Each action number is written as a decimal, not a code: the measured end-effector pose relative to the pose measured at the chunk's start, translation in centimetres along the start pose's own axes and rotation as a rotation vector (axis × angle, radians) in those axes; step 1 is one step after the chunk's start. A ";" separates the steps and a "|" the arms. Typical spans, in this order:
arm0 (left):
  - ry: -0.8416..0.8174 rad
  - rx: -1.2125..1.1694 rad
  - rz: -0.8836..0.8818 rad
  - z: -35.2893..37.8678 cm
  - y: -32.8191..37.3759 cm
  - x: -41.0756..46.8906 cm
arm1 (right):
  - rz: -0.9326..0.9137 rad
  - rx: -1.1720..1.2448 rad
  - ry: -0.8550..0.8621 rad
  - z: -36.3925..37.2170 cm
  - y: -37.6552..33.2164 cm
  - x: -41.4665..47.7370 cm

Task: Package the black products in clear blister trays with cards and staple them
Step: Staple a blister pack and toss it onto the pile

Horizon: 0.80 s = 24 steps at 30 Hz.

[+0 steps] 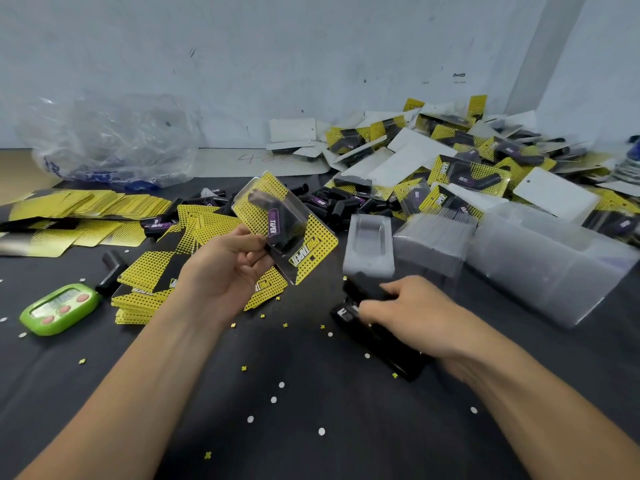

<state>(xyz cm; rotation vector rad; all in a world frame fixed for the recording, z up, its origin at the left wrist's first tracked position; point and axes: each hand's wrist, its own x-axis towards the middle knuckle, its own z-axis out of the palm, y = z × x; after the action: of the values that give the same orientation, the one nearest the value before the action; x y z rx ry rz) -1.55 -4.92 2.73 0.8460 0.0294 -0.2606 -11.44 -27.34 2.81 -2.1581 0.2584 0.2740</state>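
My left hand (228,268) holds up an assembled pack (285,226): a yellow-and-black card with a black product under a clear blister tray, tilted above the dark table. My right hand (412,311) lies over a black stapler (377,341) on the table, fingers curled round its top. Loose black products (332,202) lie in a heap behind the pack. Yellow cards (145,292) are stacked under my left hand, with more cards (86,206) fanned at the far left. A stack of clear blister trays (436,244) stands to the right, with one empty tray (369,244) just beyond the stapler.
Finished packs (471,168) are piled at the back right against the wall. A green timer (59,308) sits at the left. A crumpled clear plastic bag (110,140) lies at the back left. Small paper punch-outs dot the dark table (294,410).
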 end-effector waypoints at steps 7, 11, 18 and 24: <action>-0.138 0.050 0.011 0.7 -0.1 -0.6 | -0.358 -0.016 0.367 -0.1 -1.2 -0.3; -0.233 0.171 0.027 1.0 -0.3 -1.0 | -0.446 -0.005 0.386 0.9 -2.2 -0.3; -0.276 0.207 0.020 1.1 -0.5 -1.3 | -0.283 0.253 0.236 1.8 -2.3 0.6; -0.270 0.171 -0.006 0.8 -0.2 -1.1 | -0.242 0.330 0.251 2.2 -2.4 0.8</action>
<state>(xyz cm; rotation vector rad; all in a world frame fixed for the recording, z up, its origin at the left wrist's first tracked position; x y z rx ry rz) -2.71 -5.41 3.19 0.9741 -0.2455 -0.3847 -10.19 -24.21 3.24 -1.8690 0.1678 -0.1691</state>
